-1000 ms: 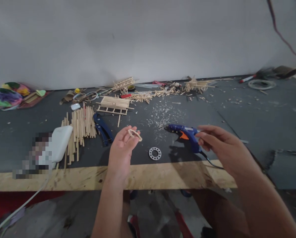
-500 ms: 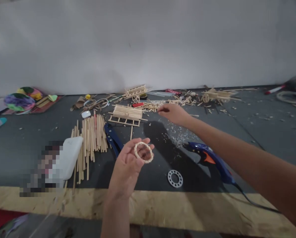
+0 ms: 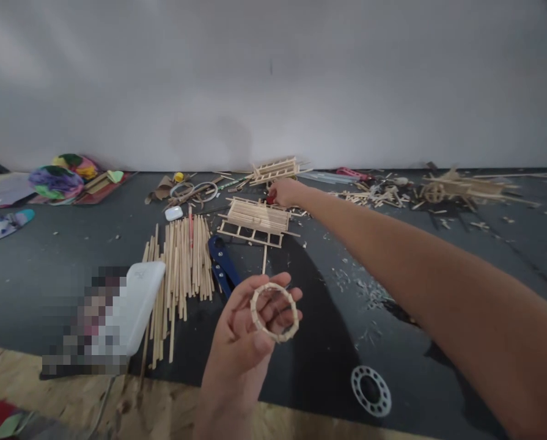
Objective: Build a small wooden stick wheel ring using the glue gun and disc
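My left hand point(image 3: 243, 342) holds a small ring of short wooden stick pieces point(image 3: 253, 308) upright between thumb and fingers. At the back, my right hand point(image 3: 288, 192) has its fingers closed at a small red object point(image 3: 270, 198), mostly covered by them. Just in front of that hand lies a flat wooden stick frame point(image 3: 255, 215) with ladder-like rails. Behind it stands a small cart-like stick model point(image 3: 275, 170). A grey ring plate with holes point(image 3: 371, 391) rests on the dark table, right of my left hand.
Many loose wooden sticks point(image 3: 186, 256) lie left of blue-handled pliers point(image 3: 223, 266). A white power bank point(image 3: 147, 299) is beside them. Stick offcuts point(image 3: 383, 194) and another wooden cart model point(image 3: 456, 186) sit at the back right. Glue scraps point(image 3: 365, 290) litter the table near my right forearm.
My right hand has reached left and back to the red object. The ring stays in my left hand. The view has shifted, and my right arm now hides the blue glue gun.
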`<act>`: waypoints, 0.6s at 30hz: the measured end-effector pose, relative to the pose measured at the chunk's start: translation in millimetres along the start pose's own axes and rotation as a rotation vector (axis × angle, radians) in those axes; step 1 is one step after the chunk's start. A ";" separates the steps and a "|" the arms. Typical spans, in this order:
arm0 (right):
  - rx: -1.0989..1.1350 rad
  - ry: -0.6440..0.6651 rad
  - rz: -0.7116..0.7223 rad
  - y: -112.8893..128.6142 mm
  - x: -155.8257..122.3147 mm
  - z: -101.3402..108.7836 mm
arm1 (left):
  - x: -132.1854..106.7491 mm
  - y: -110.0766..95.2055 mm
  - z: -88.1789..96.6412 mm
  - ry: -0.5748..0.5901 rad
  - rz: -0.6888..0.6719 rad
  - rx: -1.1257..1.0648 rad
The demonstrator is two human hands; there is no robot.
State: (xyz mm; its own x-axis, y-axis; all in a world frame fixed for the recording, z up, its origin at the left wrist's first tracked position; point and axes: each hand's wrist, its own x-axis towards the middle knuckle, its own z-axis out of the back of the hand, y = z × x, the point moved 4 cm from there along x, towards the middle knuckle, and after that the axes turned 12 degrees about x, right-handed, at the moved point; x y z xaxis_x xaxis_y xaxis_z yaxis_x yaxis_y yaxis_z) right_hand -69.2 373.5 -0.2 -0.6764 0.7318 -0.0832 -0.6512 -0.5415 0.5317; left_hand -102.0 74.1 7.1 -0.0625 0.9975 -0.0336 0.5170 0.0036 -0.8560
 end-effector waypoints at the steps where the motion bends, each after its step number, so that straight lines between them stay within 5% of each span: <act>1: -0.013 0.007 -0.020 1.5 -0.1 1.1 | 0.1 1.4 0.5 0.005 0.004 0.007; 8: 0.043 -0.122 -0.070 23.0 -48.7 34.4 | -4.8 2.3 -4.1 0.023 -0.020 0.020; 11: 0.214 -0.196 -0.061 29.3 -101.4 48.1 | -7.9 1.1 -9.2 0.008 -0.037 0.027; 13: 0.691 -0.243 -0.082 30.5 -146.1 49.6 | -10.0 1.7 -12.8 -0.001 -0.047 0.053; 18: 1.116 -0.230 -0.199 37.3 -260.5 19.6 | -16.3 7.7 -24.9 0.042 -0.066 0.139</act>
State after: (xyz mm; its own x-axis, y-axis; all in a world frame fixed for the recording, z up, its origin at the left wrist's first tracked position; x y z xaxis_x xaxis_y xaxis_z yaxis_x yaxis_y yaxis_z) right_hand 89.5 170.8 57.8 -0.4430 0.8831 -0.1544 0.0051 0.1747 0.9846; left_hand -75.7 59.6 13.9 -0.0555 0.9975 0.0440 0.3895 0.0622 -0.9189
